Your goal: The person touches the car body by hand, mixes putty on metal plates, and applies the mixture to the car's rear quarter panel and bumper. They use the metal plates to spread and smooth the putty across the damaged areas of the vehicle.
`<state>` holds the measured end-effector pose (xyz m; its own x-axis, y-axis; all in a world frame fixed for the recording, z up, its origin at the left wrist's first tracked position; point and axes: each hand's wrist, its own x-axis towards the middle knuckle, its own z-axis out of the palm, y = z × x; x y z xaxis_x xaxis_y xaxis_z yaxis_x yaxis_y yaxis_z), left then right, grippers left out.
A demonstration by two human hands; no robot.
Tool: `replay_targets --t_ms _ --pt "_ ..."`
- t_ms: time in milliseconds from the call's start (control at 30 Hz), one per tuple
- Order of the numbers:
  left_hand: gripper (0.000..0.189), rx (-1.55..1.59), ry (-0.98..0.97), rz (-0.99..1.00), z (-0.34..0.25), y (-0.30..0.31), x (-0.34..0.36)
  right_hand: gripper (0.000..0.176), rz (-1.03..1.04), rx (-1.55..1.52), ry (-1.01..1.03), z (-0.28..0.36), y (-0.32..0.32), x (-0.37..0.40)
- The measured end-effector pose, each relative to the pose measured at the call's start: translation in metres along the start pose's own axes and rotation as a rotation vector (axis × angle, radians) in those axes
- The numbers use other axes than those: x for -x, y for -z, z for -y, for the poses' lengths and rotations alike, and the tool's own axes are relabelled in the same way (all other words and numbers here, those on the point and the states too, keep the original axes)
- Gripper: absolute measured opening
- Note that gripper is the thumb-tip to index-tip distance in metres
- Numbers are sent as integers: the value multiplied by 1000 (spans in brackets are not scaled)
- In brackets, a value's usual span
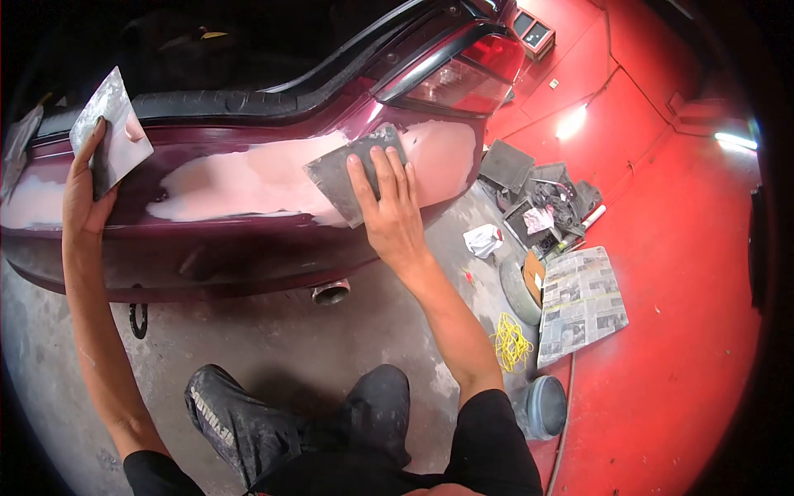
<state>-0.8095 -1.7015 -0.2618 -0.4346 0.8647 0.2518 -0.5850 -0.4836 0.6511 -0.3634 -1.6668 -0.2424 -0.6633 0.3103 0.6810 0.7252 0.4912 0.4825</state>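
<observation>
In my left hand is a thin, shiny mixing plate, pinched at its lower edge, with a pinkish smear of filler on its face. My right hand lies over a dark grey, flat spreader, fingers pressed along it and thumb hidden. That spreader is against the maroon car bumper, over a long patch of pink filler. More pink filler covers the corner below the tail light.
An exhaust tip juts out under the bumper. On the floor to the right are a newspaper-covered panel, a yellow cord, a blue-grey bucket and a pile of dark parts. A red wall stands beyond.
</observation>
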Motion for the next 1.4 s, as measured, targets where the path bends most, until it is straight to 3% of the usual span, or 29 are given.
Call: replay_targets --t_ms 467,767,1167,1267,1400 --pt "47 -16 15 14 1 8 -5 54 172 46 20 -13 34 -5" --pt "49 -35 16 10 0 1 1 55 26 52 27 -4 10 -5" --pt "40 9 37 40 -2 11 -7 49 137 -26 44 -23 25 1" --pt "40 17 35 34 -2 10 -6 58 158 33 39 -27 39 -3" --pt "40 19 24 -4 0 4 -3 56 274 52 47 -34 61 -11"
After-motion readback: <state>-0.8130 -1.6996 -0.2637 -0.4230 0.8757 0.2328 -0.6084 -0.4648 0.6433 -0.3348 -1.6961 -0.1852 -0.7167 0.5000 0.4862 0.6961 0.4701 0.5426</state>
